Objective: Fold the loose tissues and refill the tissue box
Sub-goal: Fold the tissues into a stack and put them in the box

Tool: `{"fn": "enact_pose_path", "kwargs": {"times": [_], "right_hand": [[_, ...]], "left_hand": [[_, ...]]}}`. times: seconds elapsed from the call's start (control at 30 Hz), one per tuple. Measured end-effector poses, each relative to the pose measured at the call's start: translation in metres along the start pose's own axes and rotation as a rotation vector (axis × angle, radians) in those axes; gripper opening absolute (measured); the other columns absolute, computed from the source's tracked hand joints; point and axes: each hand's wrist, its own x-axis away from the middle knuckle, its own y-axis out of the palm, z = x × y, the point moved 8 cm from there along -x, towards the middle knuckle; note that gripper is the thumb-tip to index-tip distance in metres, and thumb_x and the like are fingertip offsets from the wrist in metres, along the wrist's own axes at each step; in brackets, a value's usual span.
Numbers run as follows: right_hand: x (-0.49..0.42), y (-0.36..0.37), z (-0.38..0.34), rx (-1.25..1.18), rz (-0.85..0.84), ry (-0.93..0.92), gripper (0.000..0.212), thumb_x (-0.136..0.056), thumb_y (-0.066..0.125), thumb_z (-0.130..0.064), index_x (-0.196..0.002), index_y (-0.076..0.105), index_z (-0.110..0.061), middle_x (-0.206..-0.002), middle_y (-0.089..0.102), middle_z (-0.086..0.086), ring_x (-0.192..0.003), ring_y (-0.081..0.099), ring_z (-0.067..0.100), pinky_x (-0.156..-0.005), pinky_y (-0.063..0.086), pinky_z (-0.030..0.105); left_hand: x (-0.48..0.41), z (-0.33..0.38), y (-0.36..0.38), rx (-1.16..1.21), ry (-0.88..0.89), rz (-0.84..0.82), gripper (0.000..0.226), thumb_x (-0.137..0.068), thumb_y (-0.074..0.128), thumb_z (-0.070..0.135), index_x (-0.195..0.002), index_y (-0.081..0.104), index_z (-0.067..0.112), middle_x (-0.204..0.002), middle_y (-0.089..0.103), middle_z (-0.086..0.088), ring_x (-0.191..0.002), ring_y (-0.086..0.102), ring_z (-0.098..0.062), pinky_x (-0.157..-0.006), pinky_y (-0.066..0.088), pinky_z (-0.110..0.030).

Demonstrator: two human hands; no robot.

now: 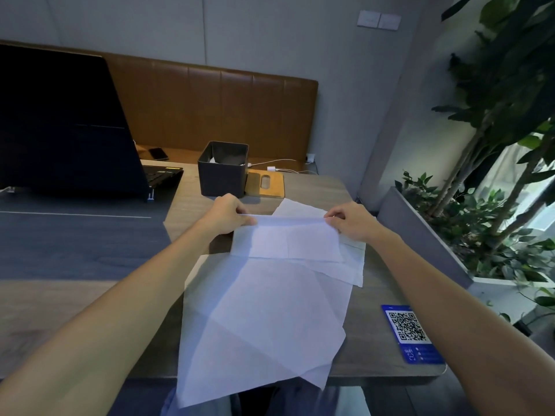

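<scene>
- Table (pixel 375 340): carries all the items below.
- Loose tissues (pixel 264 319): flat and overlapping at 6 o'clock of the hands, overhanging the near edge.
- Folded tissue (pixel 288 238): long axis 9-to-3 o'clock, fold facing 12 o'clock.
- Tissue box (pixel 222 172): dark, upright, top open, at 12 o'clock of the left hand.
- Left hand (pixel 226 214): fingers curled, pinching the fold's 9 o'clock end.
- Right hand (pixel 351 220): pinching the 3 o'clock end.
- Blue card (pixel 411 334): at 4 o'clock; QR code, print unreadable.
</scene>
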Motion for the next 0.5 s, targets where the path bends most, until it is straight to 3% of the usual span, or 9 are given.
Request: {"fn": "enact_pose_path", "kwargs": {"times": [0.1, 0.2, 0.3, 0.4, 0.43, 0.5], "right_hand": [[0.0, 0.001, -0.008, 0.084, 0.06, 0.02, 0.026, -0.101, 0.053, -0.023, -0.12, 0.069, -0.021, -0.115, 0.069, 0.002, -0.099, 0.061, 0.017, -0.09, 0.049, 0.033], [0.007, 0.01, -0.043, 0.195, 0.138, -0.076, 0.03, -0.102, 0.053, -0.028, -0.13, 0.063, -0.022, -0.136, 0.061, -0.001, -0.127, 0.051, 0.024, -0.111, 0.038, 0.041], [0.019, 0.039, -0.085, 0.145, 0.082, -0.214, 0.034, -0.104, 0.048, -0.027, -0.134, 0.06, -0.017, -0.141, 0.058, 0.003, -0.132, 0.047, 0.025, -0.113, 0.031, 0.039], [0.03, 0.072, -0.101, 0.075, -0.006, -0.27, 0.033, -0.105, 0.038, -0.025, -0.129, 0.059, -0.012, -0.132, 0.062, 0.011, -0.12, 0.055, 0.029, -0.108, 0.04, 0.047], [0.034, 0.082, -0.099, 0.09, -0.05, -0.255, 0.038, -0.108, 0.034, -0.027, -0.136, 0.053, -0.011, -0.14, 0.056, 0.013, -0.127, 0.051, 0.029, -0.113, 0.035, 0.046], [0.042, 0.094, -0.088, 0.172, -0.144, -0.18, 0.054, -0.11, 0.024, -0.036, -0.156, 0.029, -0.009, -0.164, 0.027, 0.01, -0.151, 0.024, 0.024, -0.125, 0.013, 0.039]], "left_hand": [[0.003, 0.002, -0.005, -0.117, 0.01, 0.065, 0.03, -0.09, 0.076, 0.033, -0.117, 0.074, 0.021, -0.11, 0.069, -0.001, -0.096, 0.062, -0.016, -0.083, 0.055, -0.031], [0.019, 0.036, 0.002, -0.402, 0.298, 0.199, 0.036, -0.096, 0.061, 0.04, -0.131, 0.062, 0.03, -0.13, 0.057, 0.002, -0.119, 0.049, -0.023, -0.096, 0.04, -0.038], [0.039, 0.06, 0.038, -0.396, 0.518, 0.101, 0.039, -0.101, 0.047, 0.033, -0.138, 0.057, 0.023, -0.136, 0.056, -0.001, -0.128, 0.048, -0.024, -0.103, 0.036, -0.039], [0.042, 0.048, 0.07, -0.356, 0.435, -0.095, 0.045, -0.105, 0.034, 0.032, -0.147, 0.043, 0.016, -0.149, 0.046, -0.007, -0.139, 0.04, -0.028, -0.113, 0.03, -0.041], [0.042, 0.04, 0.076, -0.378, 0.379, -0.154, 0.051, -0.108, 0.026, 0.035, -0.154, 0.032, 0.015, -0.16, 0.034, -0.007, -0.148, 0.028, -0.026, -0.119, 0.022, -0.043], [0.047, 0.027, 0.08, -0.45, 0.304, -0.228, 0.057, -0.108, 0.015, 0.039, -0.162, 0.011, 0.019, -0.17, 0.006, -0.003, -0.156, 0.003, -0.02, -0.125, 0.004, -0.045]]}}
